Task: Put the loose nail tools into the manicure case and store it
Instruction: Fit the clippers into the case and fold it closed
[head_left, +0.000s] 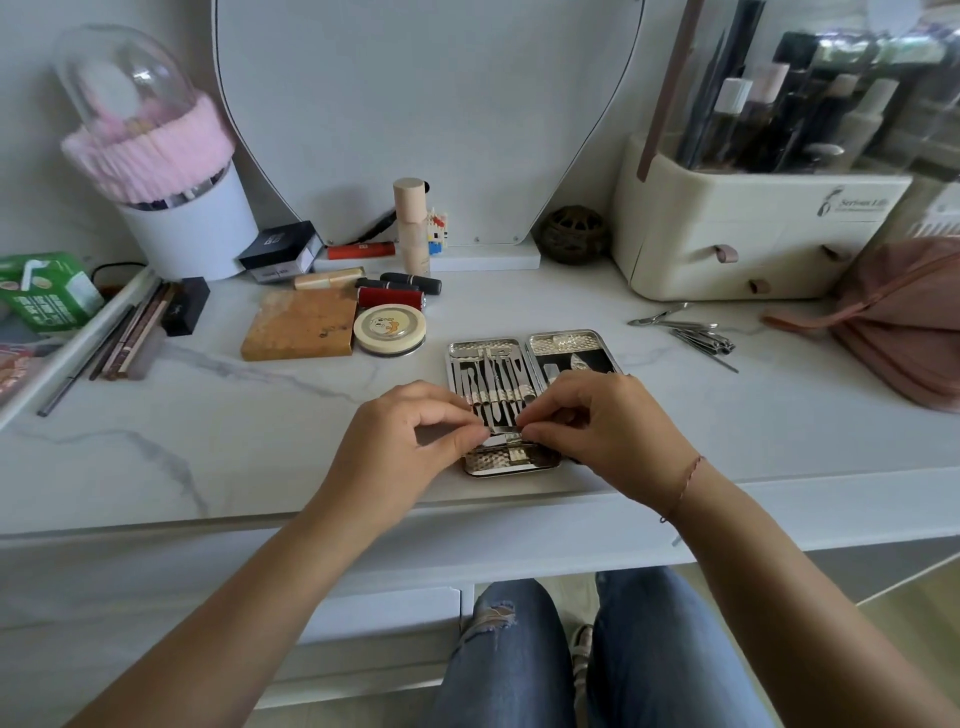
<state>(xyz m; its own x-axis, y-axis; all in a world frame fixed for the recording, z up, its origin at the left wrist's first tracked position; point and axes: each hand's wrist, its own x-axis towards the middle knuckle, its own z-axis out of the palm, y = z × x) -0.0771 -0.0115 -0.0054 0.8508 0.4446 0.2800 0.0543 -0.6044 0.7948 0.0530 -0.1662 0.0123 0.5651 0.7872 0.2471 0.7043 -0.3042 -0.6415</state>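
Head view: the cream cosmetics organizer (727, 244) at upper right bears a script logo ending in "Life"; the rest is too blurred to read. At frame centre the manicure case (566, 343) lies open flat on the marble worktop (260, 441), its long axis running up-down in the frame. The left hand (400, 441) and right hand (608, 426) each pinch an end of a small metal tool (503, 430) lying crosswise over the case's lower end. Loose nail tools (691, 332) lie right of the case.
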